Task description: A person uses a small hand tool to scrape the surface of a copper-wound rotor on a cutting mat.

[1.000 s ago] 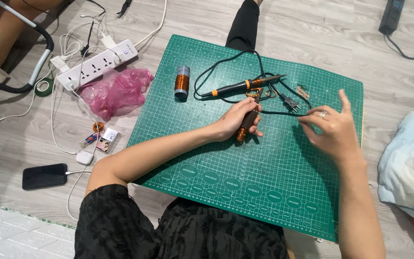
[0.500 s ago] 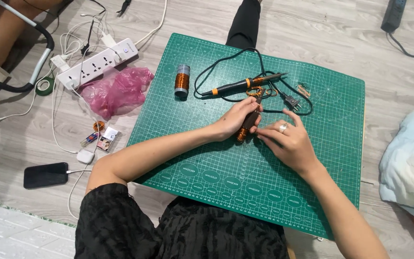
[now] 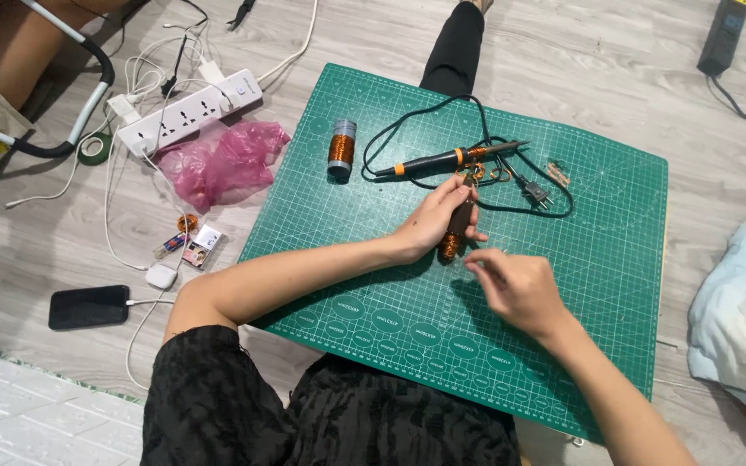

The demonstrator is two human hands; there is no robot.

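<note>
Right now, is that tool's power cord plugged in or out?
Out: the soldering iron cord's plug lies bare on the green mat.

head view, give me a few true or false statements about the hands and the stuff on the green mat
1. The left hand grips a copper-wound rod. True.
2. The right hand rests on the soldering iron. False: it is near the rod's lower end, apart from the iron.
3. A spool of copper wire stands on the green cutting mat. True.
4. The black phone lies on the mat. False: it lies on the floor, left of the mat.
5. The pink plastic bag lies beside the white power strip. True.
</note>
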